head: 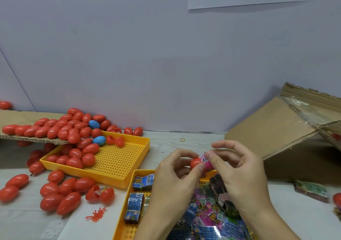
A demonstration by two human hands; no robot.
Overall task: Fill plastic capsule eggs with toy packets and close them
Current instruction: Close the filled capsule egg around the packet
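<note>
Red plastic fills most of what we see: closed capsule eggs (62,127) heaped on a cardboard sheet (20,118) along the far left edge of the table (166,138), spilling down into a yellow perforated tray (118,162) and lying loose near the front left corner. Two blue eggs (94,124) sit among the red ones, one on the heap and one at the tray's far rim. An open red egg (115,140) lies at that same rim, and another open egg (99,193) lies on the table just in front of the tray, beside a small red splat toy (96,215).

Near the middle of the table's front edge we see both hands raised above a second yellow tray (127,219) full of toy packets (206,219). Our left hand (171,177) pinches a red egg half (196,163) between thumb and fingers. Our right hand (239,169) pinches a pink packet (207,161) with thumb and forefinger, the other fingers loosely arched; the packet touches the egg half's open side, though we cannot tell how far in it sits.

Blue folded packets (135,201) line the near tray's left side. A tipped cardboard box (276,129) stands at the right edge, with a green packet (311,190) in front of it. A rubber band (182,139) lies near the far edge.
</note>
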